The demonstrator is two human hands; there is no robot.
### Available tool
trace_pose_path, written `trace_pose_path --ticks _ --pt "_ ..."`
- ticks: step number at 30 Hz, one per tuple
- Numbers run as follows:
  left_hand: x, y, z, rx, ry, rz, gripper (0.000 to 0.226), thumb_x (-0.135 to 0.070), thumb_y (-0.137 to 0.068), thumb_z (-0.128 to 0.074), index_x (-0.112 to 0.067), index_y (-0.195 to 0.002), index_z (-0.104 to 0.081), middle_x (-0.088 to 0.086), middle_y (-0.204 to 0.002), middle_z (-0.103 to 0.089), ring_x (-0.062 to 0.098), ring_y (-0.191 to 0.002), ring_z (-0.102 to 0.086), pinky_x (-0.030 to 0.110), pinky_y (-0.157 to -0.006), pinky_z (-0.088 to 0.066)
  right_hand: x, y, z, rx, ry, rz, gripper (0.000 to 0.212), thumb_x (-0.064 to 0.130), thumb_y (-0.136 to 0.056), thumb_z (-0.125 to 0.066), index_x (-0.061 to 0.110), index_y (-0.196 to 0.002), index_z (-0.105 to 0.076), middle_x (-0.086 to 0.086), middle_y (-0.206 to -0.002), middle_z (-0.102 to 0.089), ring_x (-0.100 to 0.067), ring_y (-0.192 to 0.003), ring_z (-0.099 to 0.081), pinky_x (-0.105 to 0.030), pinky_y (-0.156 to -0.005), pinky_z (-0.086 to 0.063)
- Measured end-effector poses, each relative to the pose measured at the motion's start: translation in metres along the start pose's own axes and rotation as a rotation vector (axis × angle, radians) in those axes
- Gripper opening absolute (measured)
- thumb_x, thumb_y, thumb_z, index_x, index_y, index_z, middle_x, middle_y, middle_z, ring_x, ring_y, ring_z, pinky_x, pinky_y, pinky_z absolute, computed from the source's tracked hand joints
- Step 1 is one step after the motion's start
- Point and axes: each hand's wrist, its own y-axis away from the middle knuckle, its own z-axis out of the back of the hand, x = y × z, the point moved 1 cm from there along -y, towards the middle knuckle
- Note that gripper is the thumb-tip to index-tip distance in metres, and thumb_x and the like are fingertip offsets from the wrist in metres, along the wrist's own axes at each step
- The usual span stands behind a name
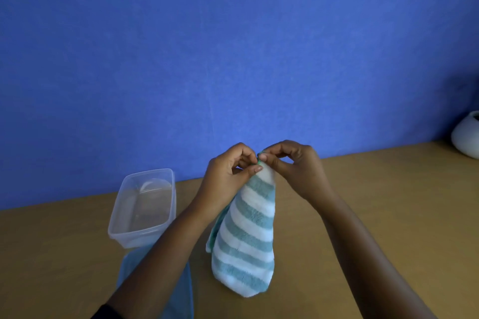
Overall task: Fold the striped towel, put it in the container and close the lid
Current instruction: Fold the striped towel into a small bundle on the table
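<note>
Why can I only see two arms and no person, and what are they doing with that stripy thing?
The camera sits on the person's head, looking down, so you see only their own arms. The left hand and right hand pinch the top of a striped towel with their fingers; its bottom reaches the wooden table. To the left stands an open clear plastic container. A blue lid lies under the left arm. A white pot sits far right.

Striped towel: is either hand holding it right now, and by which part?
Both. The left hand and right hand pinch the striped towel at its top edge, so it hangs down to the table.
</note>
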Motion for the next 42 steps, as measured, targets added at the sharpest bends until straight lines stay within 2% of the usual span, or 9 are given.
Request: trace_pose_path --ticks 10,15,19,22,25,32,36,39,42 --pt "0.010 0.012 0.005 0.155 -0.065 -0.017 0.020 -0.021 -0.082 -0.062 -0.030 -0.066 -0.054 -0.008 -0.066 -0.053 0.004 -0.063 -0.049 0.014 -0.060 -0.038 -0.001 -0.001 0.000 -0.148 -0.006 0.095 0.016 0.018 -0.083 -0.065 0.031 -0.076 -0.061 0.015 -0.079 -0.062 0.002 -0.078 -0.058 -0.008 -0.074 -0.043" --pt "0.040 0.032 0.011 0.201 -0.137 0.040 0.040 -0.011 -0.082 -0.063 -0.032 -0.055 -0.043 -0.010 -0.060 -0.041 -0.002 -0.057 -0.040 0.013 -0.055 -0.032 -0.013 0.002 0.004 -0.241 0.039 0.053 0.019 0.020 -0.082 -0.066 0.036 -0.073 -0.059 0.018 -0.080 -0.062 0.006 -0.077 -0.058 -0.008 -0.072 -0.043" --pt "0.070 0.051 0.022 0.211 -0.306 0.119 0.026 -0.012 -0.077 -0.071 -0.008 -0.057 -0.055 -0.008 -0.064 -0.043 0.013 -0.062 -0.046 0.012 -0.057 -0.032 -0.028 0.002 0.010 -0.341 0.022 -0.031 0.011 0.017 -0.084 -0.065 0.025 -0.076 -0.063 0.009 -0.080 -0.064 0.011 -0.072 -0.057 -0.006 -0.066 -0.041" --pt "0.082 0.061 0.033 0.209 -0.409 0.122 0.027 -0.018 -0.076 -0.073 -0.010 -0.060 -0.053 -0.011 -0.065 -0.041 -0.001 -0.059 -0.045 0.008 -0.056 -0.031 -0.040 -0.001 0.025 -0.416 0.029 -0.067 0.006 0.014 -0.085 -0.064 0.016 -0.079 -0.064 0.000 -0.081 -0.064 0.014 -0.066 -0.055 -0.004 -0.062 -0.039" --pt "0.088 0.066 0.047 0.219 -0.518 0.097 0.029 -0.023 -0.076 -0.073 -0.006 -0.063 -0.052 -0.013 -0.068 -0.037 -0.001 -0.061 -0.044 0.014 -0.056 -0.031 -0.053 0.000 0.037 -0.465 0.067 -0.107 0.008 0.016 -0.087 -0.061 0.015 -0.080 -0.064 -0.003 -0.081 -0.064 0.015 -0.062 -0.053 -0.005 -0.060 -0.039" --pt "0.084 0.069 0.071 0.124 -0.719 0.084 0.020 -0.028 -0.077 -0.069 -0.009 -0.082 -0.063 0.006 -0.085 -0.060 0.021 -0.075 -0.058 0.025 -0.063 -0.038 -0.079 0.003 0.061 -0.559 0.032 -0.206 0.015 0.018 -0.089 -0.059 0.005 -0.085 -0.066 -0.003 -0.073 -0.060 0.013 -0.053 -0.050 -0.004 -0.052 -0.035" --pt "0.075 0.066 0.073 0.093 -0.763 0.052 0.028 -0.033 -0.075 -0.058 -0.010 -0.088 -0.066 0.008 -0.091 -0.065 0.025 -0.079 -0.064 0.030 -0.066 -0.047 -0.087 0.005 0.065 -0.576 0.010 -0.237 0.013 0.021 -0.088 -0.059 0.011 -0.085 -0.066 0.001 -0.069 -0.057 0.009 -0.051 -0.049 -0.007 -0.051 -0.035" --pt "0.070 0.065 0.075 0.110 -0.806 0.030 0.035 -0.043 -0.073 -0.055 -0.008 -0.075 -0.064 0.009 -0.080 -0.064 0.025 -0.069 -0.064 0.029 -0.060 -0.046 -0.088 0.006 0.066 -0.588 -0.001 -0.234 0.011 0.021 -0.088 -0.060 0.013 -0.084 -0.065 0.003 -0.066 -0.056 0.009 -0.050 -0.048 -0.006 -0.050 -0.035" --pt "0.067 0.064 0.078 0.124 -0.864 0.016 0.059 -0.062 -0.069 -0.044 -0.007 -0.049 -0.041 0.008 -0.055 -0.042 0.027 -0.049 -0.052 0.029 -0.049 -0.039 -0.088 0.008 0.068 -0.605 -0.016 -0.222 0.010 0.020 -0.088 -0.060 0.013 -0.082 -0.064 0.008 -0.064 -0.056 0.011 -0.051 -0.049 -0.004 -0.050 -0.035"
